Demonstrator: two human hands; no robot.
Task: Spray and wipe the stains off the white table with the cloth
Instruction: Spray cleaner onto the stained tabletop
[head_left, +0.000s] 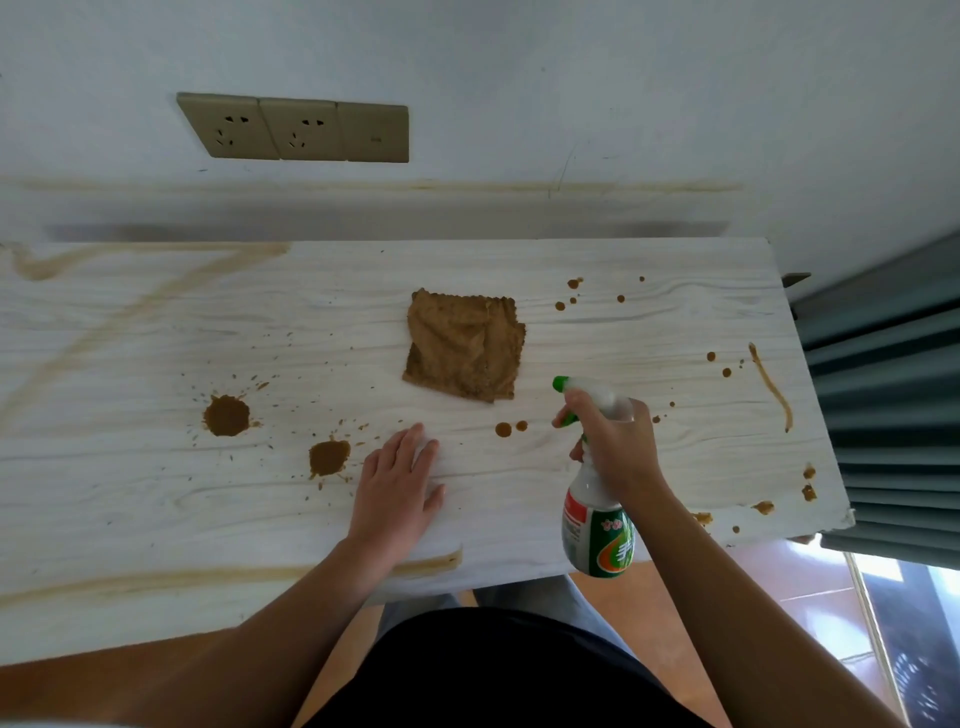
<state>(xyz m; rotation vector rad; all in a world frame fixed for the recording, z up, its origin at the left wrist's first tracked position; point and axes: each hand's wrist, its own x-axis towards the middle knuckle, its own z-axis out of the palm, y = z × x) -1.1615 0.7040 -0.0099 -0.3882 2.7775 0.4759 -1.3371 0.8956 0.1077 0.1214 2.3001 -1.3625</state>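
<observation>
A brown cloth (464, 345) lies folded flat in the middle of the white table (156, 322). My right hand (615, 439) grips the neck of a white and green spray bottle (597, 525), a finger on the trigger, its green nozzle pointing left above the table. My left hand (397, 486) rests flat on the table with fingers straight, just right of a brown stain (328, 457). A larger brown splat (226, 415) lies further left. Two small drops (504, 429) sit between my hands. More spots (571, 296) and a long streak (774, 389) mark the right side.
The wall behind the table carries three beige sockets (296, 130). A grey-green curtain (893, 405) hangs at the right, past the table's end. Faint yellow-brown smears (119, 322) run over the left of the table and along its near edge.
</observation>
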